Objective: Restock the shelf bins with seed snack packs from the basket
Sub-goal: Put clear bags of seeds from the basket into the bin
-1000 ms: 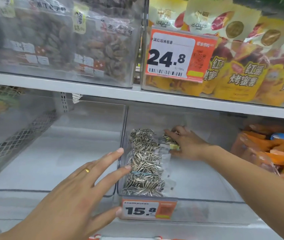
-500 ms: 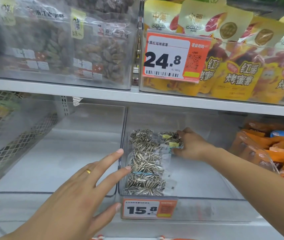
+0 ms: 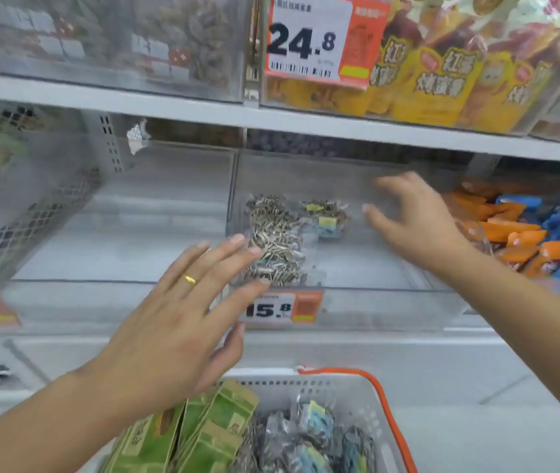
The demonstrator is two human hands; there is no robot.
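Observation:
A clear shelf bin point(image 3: 391, 302) with a 15.8 price tag point(image 3: 282, 307) holds two clear packs of striped sunflower seeds: a long one point(image 3: 277, 240) at the left and a smaller one point(image 3: 326, 216) behind it. My right hand point(image 3: 415, 223) hovers inside the bin to the right of the smaller pack, fingers spread, holding nothing. My left hand point(image 3: 183, 308) is spread in front of the bin's left front corner, fingertips by the long pack. Below, a white basket point(image 3: 367, 401) with an orange handle carries more seed packs point(image 3: 309, 435) and green packs point(image 3: 203, 435).
Another clear bin point(image 3: 118, 233) stands to the left of the seed bin. Orange and blue snack packs point(image 3: 517, 230) fill the bin to the right. The shelf above carries nut packs point(image 3: 156, 42) and yellow pouches point(image 3: 442, 76) behind a 24.8 tag.
My right hand has let go of the smaller seed pack and pulled back to the right, fingers spread. The view has tilted down, bringing the basket into sight.

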